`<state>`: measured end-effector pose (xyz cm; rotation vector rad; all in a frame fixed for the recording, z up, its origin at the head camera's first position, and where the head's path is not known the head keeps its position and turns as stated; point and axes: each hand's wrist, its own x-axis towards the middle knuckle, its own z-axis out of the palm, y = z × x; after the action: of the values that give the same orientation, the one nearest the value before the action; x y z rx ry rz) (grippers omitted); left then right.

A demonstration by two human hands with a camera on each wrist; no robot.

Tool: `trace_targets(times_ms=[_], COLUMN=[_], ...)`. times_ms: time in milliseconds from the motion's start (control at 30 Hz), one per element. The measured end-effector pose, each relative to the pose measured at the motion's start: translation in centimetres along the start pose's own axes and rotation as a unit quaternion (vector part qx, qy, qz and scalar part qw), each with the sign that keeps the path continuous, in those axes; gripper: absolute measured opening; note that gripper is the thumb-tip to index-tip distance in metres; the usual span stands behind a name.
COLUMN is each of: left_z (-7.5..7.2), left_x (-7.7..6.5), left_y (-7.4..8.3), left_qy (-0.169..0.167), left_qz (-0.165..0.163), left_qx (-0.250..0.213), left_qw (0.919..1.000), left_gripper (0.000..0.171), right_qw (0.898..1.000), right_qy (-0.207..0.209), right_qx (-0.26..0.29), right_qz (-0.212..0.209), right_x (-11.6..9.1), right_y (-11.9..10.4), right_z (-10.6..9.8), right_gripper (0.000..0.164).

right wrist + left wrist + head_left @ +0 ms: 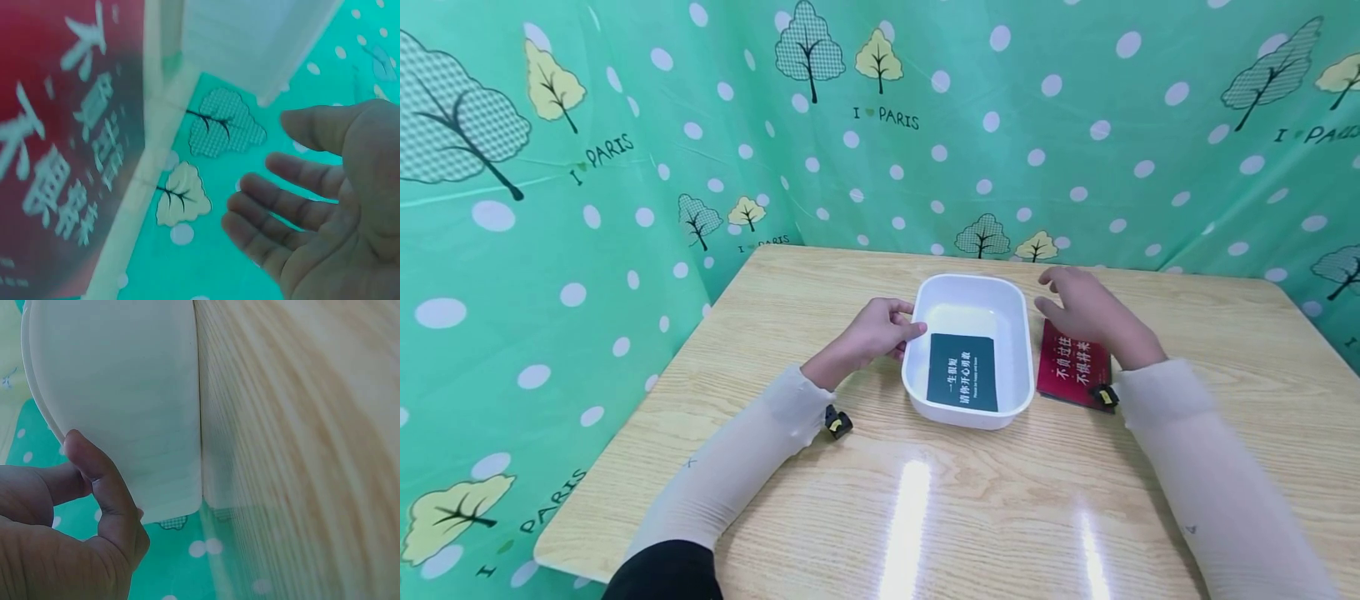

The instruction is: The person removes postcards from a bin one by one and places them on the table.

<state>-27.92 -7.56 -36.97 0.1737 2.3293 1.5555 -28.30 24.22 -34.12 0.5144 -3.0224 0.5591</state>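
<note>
A white plastic tub (pixel 970 422) stands on the table, and a dark green notebook (pixel 961 371) with white lettering lies inside it. My left hand (pixel 883 329) pinches the tub's left rim, thumb over the edge and fingers against the outer wall. In the left wrist view, the tub's side wall (pixel 125 412) fills the upper left. To the right of the tub lies a red notebook (pixel 1070 367) with white characters, partly hidden by my right hand (pixel 1086 310). That hand hovers over its far end with fingers spread and nothing held; the right wrist view shows its loosely bent fingers (pixel 281 212).
The wooden table (pixel 820 517) extends on all sides of the tub. A green curtain (pixel 925 183) with trees and white dots hangs behind and to the left. Small black wrist devices with yellow marks (pixel 837 423) sit below both wrists.
</note>
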Motion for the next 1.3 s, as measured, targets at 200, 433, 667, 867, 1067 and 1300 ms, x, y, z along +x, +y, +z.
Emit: trace_targets(times_ms=[200, 433, 667, 867, 1067, 1300], left_z=[0.0, -0.1, -0.1, -0.1, -0.1, -0.2], left_x=[0.1, 0.1, 0.0, 0.1, 0.2, 0.2], left_y=[-0.1, 0.1, 0.2, 0.0, -0.1, -0.1], left_qy=[0.004, 0.002, 0.002, -0.002, -0.002, -0.006], left_qz=[-0.002, -0.003, -0.004, -0.004, -0.003, -0.002], left_qx=[0.005, 0.001, -0.002, -0.005, -0.005, -0.001], left_qw=[1.0, 1.0, 1.0, 1.0, 1.0, 1.0], left_gripper=[0.043, 0.044, 0.041, 0.041, 0.041, 0.04], right_qw=[0.999, 0.997, 0.997, 0.997, 0.995, 0.993], right_qy=[0.034, 0.045, 0.009, -0.023, -0.06, -0.089], right_qx=[0.007, -0.008, -0.019, -0.016, -0.012, -0.024], right_qz=[-0.027, -0.062, -0.069, -0.076, -0.073, -0.08], right_x=[0.6, 0.8, 0.4, 0.0, -0.1, -0.1], right_y=[-1.2, -3.5, -5.4, -6.1, -6.7, -7.1], right_z=[1.6, 2.7, 3.4, 4.0, 4.3, 4.7], right_gripper=[0.05, 0.05, 0.06, 0.066, 0.073, 0.08])
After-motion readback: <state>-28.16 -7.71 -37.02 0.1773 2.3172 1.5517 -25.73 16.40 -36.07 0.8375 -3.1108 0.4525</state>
